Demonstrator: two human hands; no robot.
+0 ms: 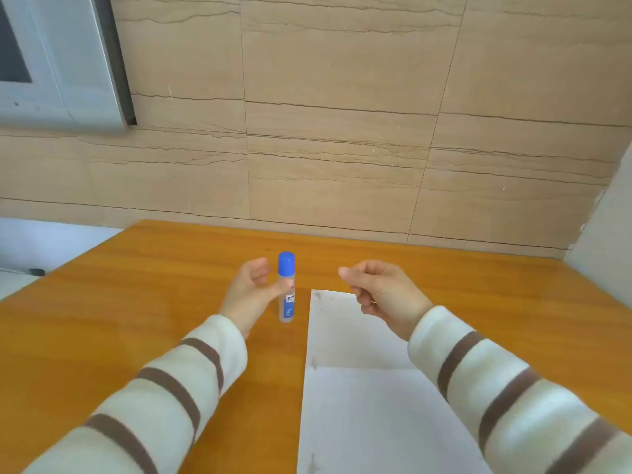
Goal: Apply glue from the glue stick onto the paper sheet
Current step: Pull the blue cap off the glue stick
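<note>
A glue stick (286,295) with a clear tube and a blue cap stands upright on the orange wooden table (136,302). My left hand (251,292) is just left of it. The thumb tip touches the tube's middle, while the curled fingers stay a little apart from the cap. A white paper sheet (359,405) lies flat to the right of the stick and reaches the near edge of view. My right hand (379,292) hovers over the sheet's far edge, fingers curled in, holding nothing.
A tan tiled wall (342,148) rises right behind the table's far edge. A grey window frame (68,63) is at the upper left. A pale wall (608,234) stands at the right. Striped sleeves cover both forearms.
</note>
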